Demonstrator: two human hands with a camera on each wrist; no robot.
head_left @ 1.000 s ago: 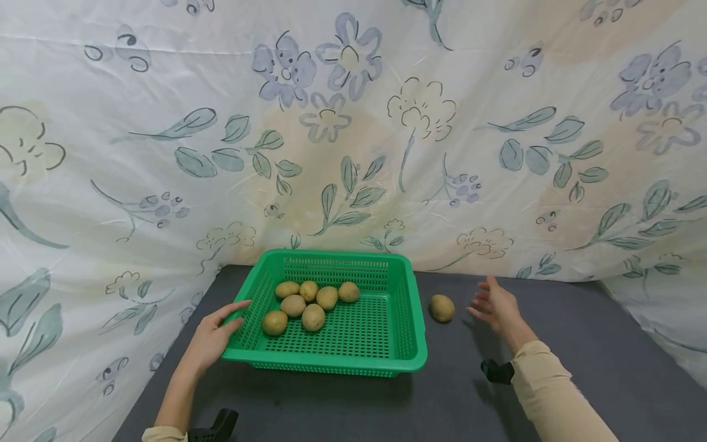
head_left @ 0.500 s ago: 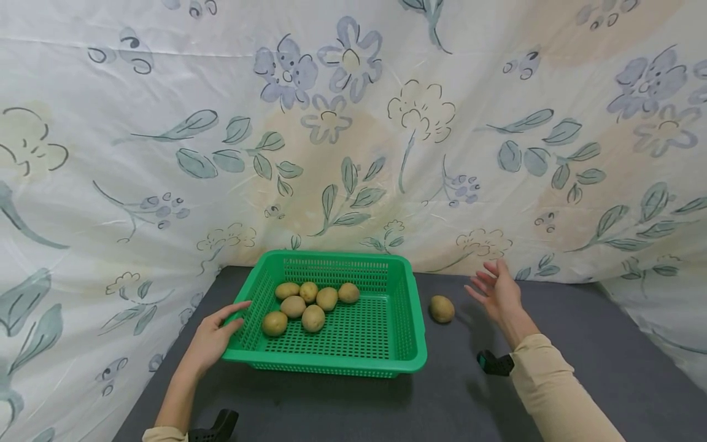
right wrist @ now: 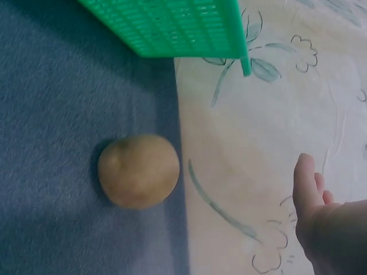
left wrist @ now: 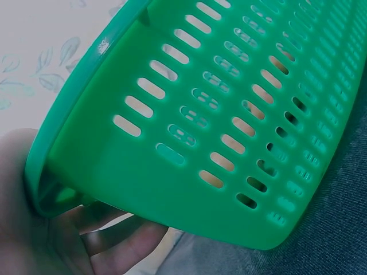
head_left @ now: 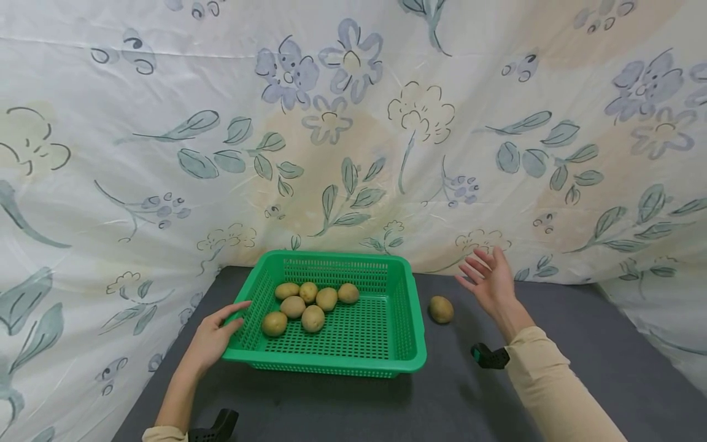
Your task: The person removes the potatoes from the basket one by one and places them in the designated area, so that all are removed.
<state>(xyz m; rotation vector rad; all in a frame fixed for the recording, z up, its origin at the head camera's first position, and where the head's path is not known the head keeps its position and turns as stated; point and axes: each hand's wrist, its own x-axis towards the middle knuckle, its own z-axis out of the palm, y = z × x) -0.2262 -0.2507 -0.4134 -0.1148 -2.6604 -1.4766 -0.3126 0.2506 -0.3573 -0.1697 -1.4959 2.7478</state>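
Note:
A green plastic basket (head_left: 331,362) with slotted walls stands on the dark tabletop, several potatoes (head_left: 293,306) grouped in its left half. My left hand (head_left: 212,334) grips its left rim; in the left wrist view the fingers (left wrist: 132,246) curl beneath the rim's edge. One more potato (head_left: 440,309) lies on the table just right of the basket. Beyond and to the right of that potato, my right hand (head_left: 493,285) is raised with its fingers spread and holds nothing. The right wrist view shows this hand apart from the lone potato (right wrist: 139,171).
A flower-printed cloth (head_left: 386,153) hangs right behind the table and along both sides. The dark tabletop (head_left: 320,411) runs in front of the basket and out to the right. A black wrist device (head_left: 488,356) sits below the right hand.
My right hand has risen and turned its palm more upward, then drifted slightly left. The left hand, the basket and the potatoes have stayed in place.

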